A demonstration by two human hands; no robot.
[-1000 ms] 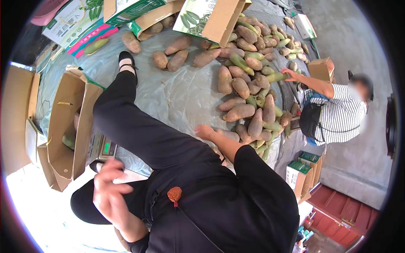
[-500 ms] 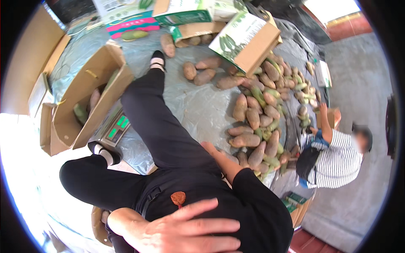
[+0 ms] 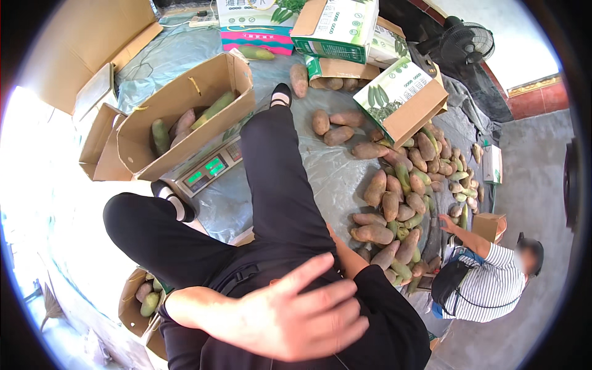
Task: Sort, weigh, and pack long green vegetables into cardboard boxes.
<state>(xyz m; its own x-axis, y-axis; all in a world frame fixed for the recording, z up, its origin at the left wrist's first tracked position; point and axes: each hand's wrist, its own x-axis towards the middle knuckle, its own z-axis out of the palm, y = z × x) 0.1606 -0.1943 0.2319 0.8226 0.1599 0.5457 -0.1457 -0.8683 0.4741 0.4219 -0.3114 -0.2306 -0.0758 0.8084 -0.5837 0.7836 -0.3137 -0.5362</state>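
Note:
My left hand hovers in front of my dark shirt, its fingers loosely bent and apart, with nothing in it. Beside my thigh, on the right, my right forearm reaches down; the hand at its end is hidden behind the leg, so its fingers do not show. Nearest to that arm lies a big heap of root vegetables, brownish-pink and green, which look like radishes. An open cardboard box with several of them inside rests on a digital scale with lit green digits.
Printed cartons stand at the back, one carton tilted against the heap. A black fan is at the far right. A co-worker in a striped shirt sits at right, one arm stretched toward the heap. Another box of vegetables stands lower left.
The view has swung, so the boxes and heap sit farther right in it. My left hand's fingers have bent more. My right hand, partly seen before, is now hidden behind the thigh.

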